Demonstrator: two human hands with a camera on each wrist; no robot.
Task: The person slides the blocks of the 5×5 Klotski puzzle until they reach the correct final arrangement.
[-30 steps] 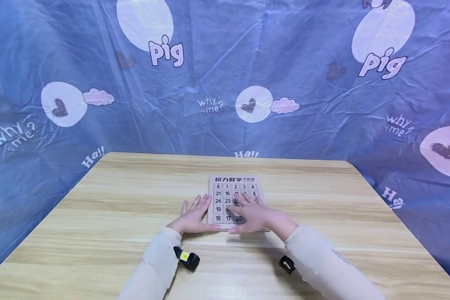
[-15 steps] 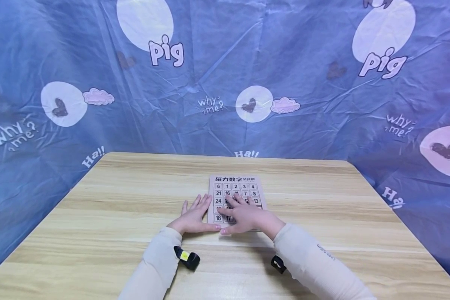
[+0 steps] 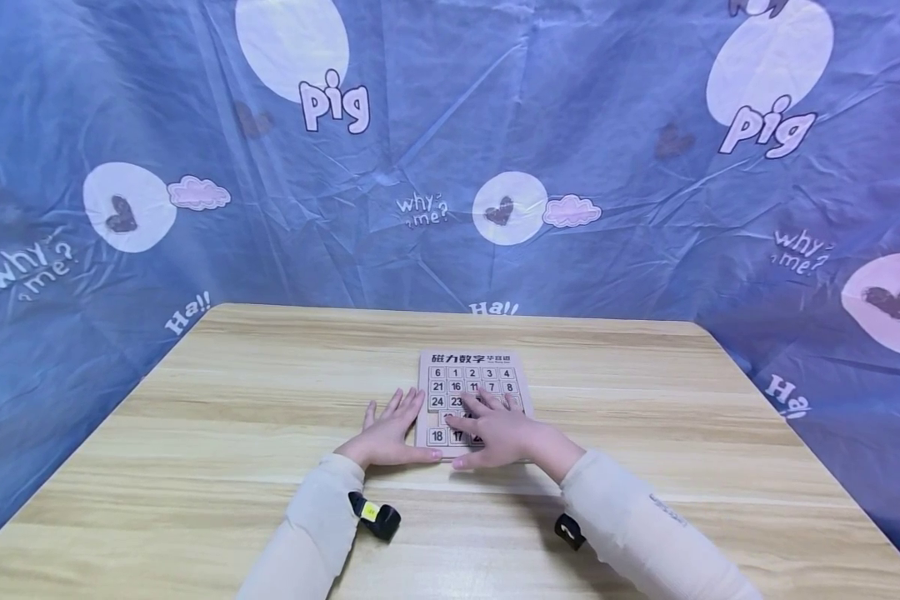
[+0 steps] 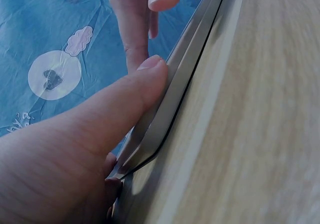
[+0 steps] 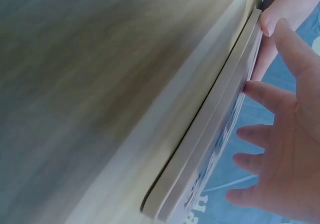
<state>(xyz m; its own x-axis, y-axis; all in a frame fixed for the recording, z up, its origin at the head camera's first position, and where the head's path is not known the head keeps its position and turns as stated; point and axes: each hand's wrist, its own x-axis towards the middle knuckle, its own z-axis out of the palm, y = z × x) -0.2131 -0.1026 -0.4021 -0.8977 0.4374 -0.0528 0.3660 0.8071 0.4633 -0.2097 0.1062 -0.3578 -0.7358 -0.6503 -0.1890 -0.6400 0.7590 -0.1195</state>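
Observation:
A pale sliding number puzzle (image 3: pixel 472 380) lies flat on the wooden table, its tiles marked with black numerals. Along its left side my left hand (image 3: pixel 390 440) rests with fingers extended, and its thumb presses the near left corner. Spread over the lower right of the puzzle is my right hand (image 3: pixel 501 437). Its index fingertip (image 5: pixel 251 86) touches a tile (image 3: pixel 447 416) in the fourth row, which sits off the left column with a gap to its left. The other right fingers hover above the face in the right wrist view. Several lower tiles are hidden under this hand.
The wooden table (image 3: pixel 217 433) stretches out around the puzzle. Behind it hangs a blue printed cloth (image 3: pixel 420 267). A black wrist camera (image 3: pixel 378 521) sits at the left sleeve, another black camera (image 3: pixel 570 530) at the right sleeve.
My right hand slid left across the puzzle, then back a little to the right. The fourth row's left tile moved right, leaving a gap at the left. The left hand stayed put.

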